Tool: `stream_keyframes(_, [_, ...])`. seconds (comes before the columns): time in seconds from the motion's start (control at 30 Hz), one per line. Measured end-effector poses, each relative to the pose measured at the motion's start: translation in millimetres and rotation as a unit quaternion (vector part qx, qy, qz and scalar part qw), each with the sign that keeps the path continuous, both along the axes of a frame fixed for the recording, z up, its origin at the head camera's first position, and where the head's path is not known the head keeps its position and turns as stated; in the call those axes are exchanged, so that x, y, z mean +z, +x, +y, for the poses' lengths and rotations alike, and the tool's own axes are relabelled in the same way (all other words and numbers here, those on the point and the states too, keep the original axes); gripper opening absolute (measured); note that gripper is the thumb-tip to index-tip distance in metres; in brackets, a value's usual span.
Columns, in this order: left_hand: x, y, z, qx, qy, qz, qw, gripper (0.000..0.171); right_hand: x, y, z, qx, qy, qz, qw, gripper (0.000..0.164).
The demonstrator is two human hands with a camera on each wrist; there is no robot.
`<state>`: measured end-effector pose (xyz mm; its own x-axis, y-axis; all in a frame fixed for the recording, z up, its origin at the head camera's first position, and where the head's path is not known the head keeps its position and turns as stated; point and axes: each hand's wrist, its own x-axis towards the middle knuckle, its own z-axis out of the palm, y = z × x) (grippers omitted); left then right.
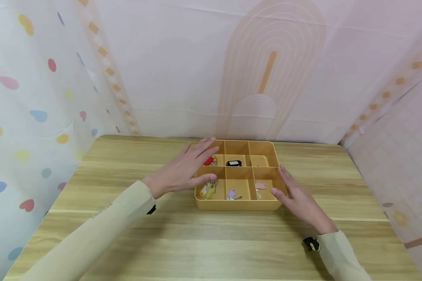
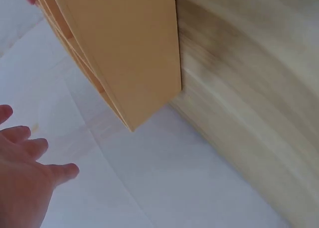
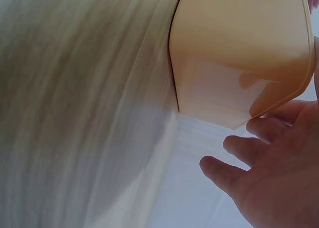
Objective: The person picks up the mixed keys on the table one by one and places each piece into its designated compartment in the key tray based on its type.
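A yellow-orange divided box [image 1: 239, 205] sits on the wooden table, split into several compartments. My left hand [image 1: 183, 168] is spread above its left side, apart from the box in the left wrist view. At the right wall is my right hand [image 1: 304, 205], fingers extended beside the rim; whether they touch is unclear. Front compartments hold yellow key tags [image 1: 209, 190], a purple key tag [image 1: 231, 193] with a key, and a pink key tag [image 1: 261, 185]. Behind, a red key tag [image 1: 208, 160] lies partly under the left fingers, and a black key tag [image 1: 234, 163] sits in the middle.
The wooden table [image 1: 211, 242] extends around the box on all sides. A pale printed cloth [image 1: 176, 78] hangs behind it, and a dotted cloth [image 1: 28, 109] hangs on the left. Black wrist straps [image 1: 311, 244] show at both sleeves.
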<state>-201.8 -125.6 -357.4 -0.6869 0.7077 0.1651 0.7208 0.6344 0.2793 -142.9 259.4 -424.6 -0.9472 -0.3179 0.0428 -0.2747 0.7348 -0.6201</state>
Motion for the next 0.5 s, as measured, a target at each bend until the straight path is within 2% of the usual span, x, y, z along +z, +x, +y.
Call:
stream_keyframes(0.23, [-11.9,21.3,-22.6,0.050,0.006,0.010,0.9987,0.083,2.5,0.0,2.3,0.003,0.019,0.012,1.000,0.083])
stream_keyframes(0.5, [-22.4,33.8,-44.0,0.114,0.018,0.012,0.9933,0.085,6.0,2.7,5.8,0.003,0.023,0.050,0.998,0.081])
